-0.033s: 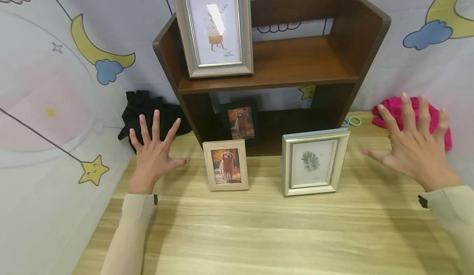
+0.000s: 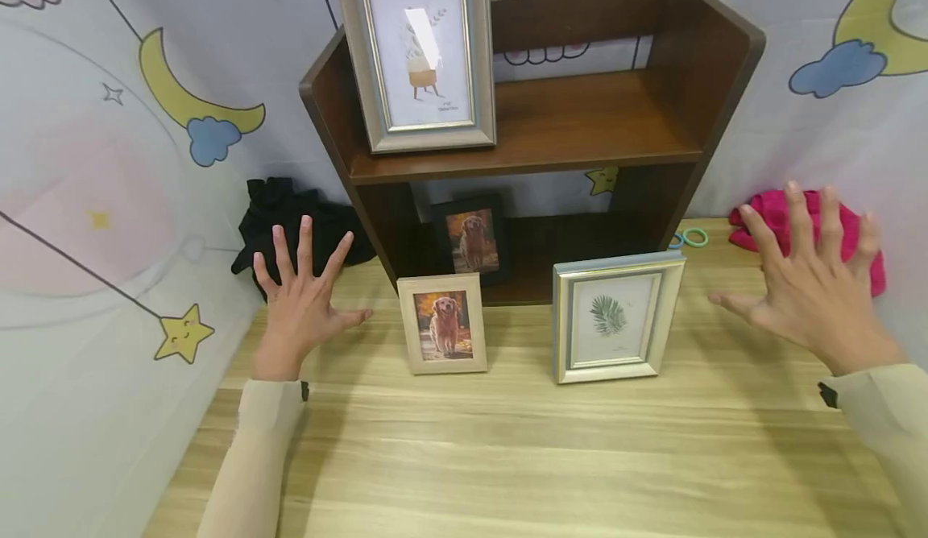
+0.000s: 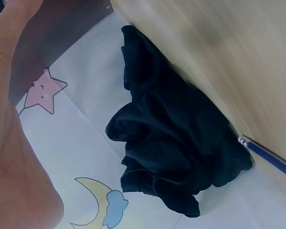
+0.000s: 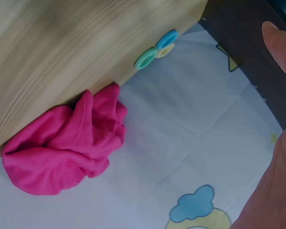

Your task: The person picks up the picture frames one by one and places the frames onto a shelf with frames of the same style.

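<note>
Grip released on both sides: left hand (image 2: 300,304) and right hand (image 2: 812,296) empty, fingers spread wide. Head view has the left fingers overlapping a black cloth (image 2: 286,196), the right ones overlapping a pink cloth (image 4: 66,143); contact cannot be told from there. Each wrist view catches only part of its hand, at the picture's edge, that part apart from the cloth.

Left wrist view gives the black cloth whole: crumpled, along the line where tabletop (image 2: 507,457) meets pale printed wall sheet (image 2: 80,409). A dark blue pen-like object (image 3: 269,157), tip beside the cloth, shows in this view alone.

Right wrist view gives the pink cloth uncovered, bunched at the opposite end of that same line. Nearby, a green ring (image 4: 145,50) and a blue ring (image 4: 168,31); head view has both, but the yellow piece (image 4: 166,50) tucked against them shows only from the wrist.

Head view alone gives the frames. Between the hands, upright on the table: light wood dog frame (image 2: 444,367) to the left, leaf-print frame (image 2: 612,375) to the right. Behind, a brown shelf unit (image 2: 594,119): black dog frame (image 2: 500,224) on its lower level, larger plant-print frame (image 2: 433,140) on the upper, left side.
</note>
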A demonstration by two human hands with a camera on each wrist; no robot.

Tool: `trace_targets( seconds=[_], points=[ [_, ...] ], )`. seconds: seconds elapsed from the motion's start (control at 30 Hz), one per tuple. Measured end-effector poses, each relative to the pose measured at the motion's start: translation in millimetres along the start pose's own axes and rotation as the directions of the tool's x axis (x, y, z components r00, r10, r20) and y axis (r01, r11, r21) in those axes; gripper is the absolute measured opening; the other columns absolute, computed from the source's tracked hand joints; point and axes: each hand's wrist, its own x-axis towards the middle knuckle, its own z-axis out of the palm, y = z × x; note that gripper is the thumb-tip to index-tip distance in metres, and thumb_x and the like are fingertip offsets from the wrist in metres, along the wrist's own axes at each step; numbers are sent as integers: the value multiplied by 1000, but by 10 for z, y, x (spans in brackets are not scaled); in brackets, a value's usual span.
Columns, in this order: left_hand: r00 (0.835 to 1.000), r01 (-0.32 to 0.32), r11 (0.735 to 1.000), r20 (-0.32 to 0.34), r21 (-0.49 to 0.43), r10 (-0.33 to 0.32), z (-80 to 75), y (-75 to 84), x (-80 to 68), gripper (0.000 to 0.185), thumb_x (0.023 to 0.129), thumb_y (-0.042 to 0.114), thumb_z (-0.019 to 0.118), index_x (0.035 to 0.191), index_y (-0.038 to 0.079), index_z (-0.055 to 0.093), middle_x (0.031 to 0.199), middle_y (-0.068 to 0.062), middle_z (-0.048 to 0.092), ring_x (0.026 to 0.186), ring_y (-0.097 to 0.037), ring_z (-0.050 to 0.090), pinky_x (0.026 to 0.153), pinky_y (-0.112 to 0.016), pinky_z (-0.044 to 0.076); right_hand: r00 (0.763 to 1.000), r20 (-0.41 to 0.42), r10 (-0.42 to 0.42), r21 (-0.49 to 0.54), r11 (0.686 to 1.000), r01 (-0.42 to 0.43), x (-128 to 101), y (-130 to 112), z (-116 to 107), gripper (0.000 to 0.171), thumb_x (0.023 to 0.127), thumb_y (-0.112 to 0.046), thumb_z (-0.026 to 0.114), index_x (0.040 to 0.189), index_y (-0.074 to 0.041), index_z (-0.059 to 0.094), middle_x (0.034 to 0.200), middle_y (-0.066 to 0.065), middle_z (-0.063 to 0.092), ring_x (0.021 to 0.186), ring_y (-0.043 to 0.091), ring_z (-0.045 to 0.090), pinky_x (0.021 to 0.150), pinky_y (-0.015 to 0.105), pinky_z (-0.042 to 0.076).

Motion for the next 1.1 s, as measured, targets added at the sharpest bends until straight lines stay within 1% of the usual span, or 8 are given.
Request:
trace_targets(
  seconds=[0.2,0.4,0.53,0.7,0.83,0.93,1.03,1.1],
  points=[
    [1000,2,1000,-7,-19,-2,-4,17,-12,144,65,60,99,171,48,3,179,-6,-31,162,-38,-39,124,-81,-18,999,16,30,9,999,-30,-10,-28,28,126,82,-63,75,174,-25,-3,177,15,-32,163,45,-33,123,83,-21],
    [1000,13,999,-16,-36,-14,-2,49,9,142,66,62,97,171,49,3,180,-9,-27,162,-37,-38,125,-81,-16,999,-28,46,61,997,-44,-43,-45,82,123,84,-69,71,174,-25,0,179,21,-19,164,49,-22,123,85,-15],
    [999,6,998,-53,-67,-9,12,52,28,141,67,63,96,171,48,3,180,-7,-27,164,-38,-34,125,-82,-14,998,-30,63,102,993,-59,-48,-73,97,122,84,-67,72,174,-22,3,180,21,-15,165,51,-17,123,85,-12],
    [994,-25,988,-111,-154,8,35,54,68,137,69,62,94,172,45,5,181,-3,-25,166,-40,-29,124,-84,-12,996,-38,82,161,984,-75,-56,-111,113,123,82,-64,75,173,-19,6,180,22,-11,165,51,-14,124,83,-11],
    [994,-20,971,-113,-238,-8,53,59,80,136,70,58,95,172,44,6,181,-1,-24,166,-40,-29,123,-84,-14,994,-80,70,220,974,-51,-78,-135,139,122,81,-63,76,172,-15,10,180,21,-6,165,48,-10,125,80,-8],
    [994,-16,950,-110,-312,-19,78,58,88,132,73,53,95,173,41,8,182,-1,-22,166,-39,-28,123,-84,-15,993,-96,70,288,957,-40,-95,-166,146,120,81,-59,79,171,-14,13,181,20,-3,165,48,-7,124,79,-6],
    [993,-33,924,-119,-381,-14,108,60,104,127,76,45,94,173,39,13,183,-1,-17,167,-39,-24,124,-85,-11,993,-93,76,379,925,-36,-104,-207,142,120,82,-48,83,173,-16,11,182,17,-1,166,48,-5,122,81,-3],
    [992,-57,896,-128,-441,0,131,63,116,122,78,39,93,172,37,16,184,1,-12,168,-41,-19,124,-85,-6,994,-81,77,439,898,-33,-106,-235,146,121,82,-41,84,173,-18,8,182,15,0,166,48,-3,121,82,0]
  ],
)
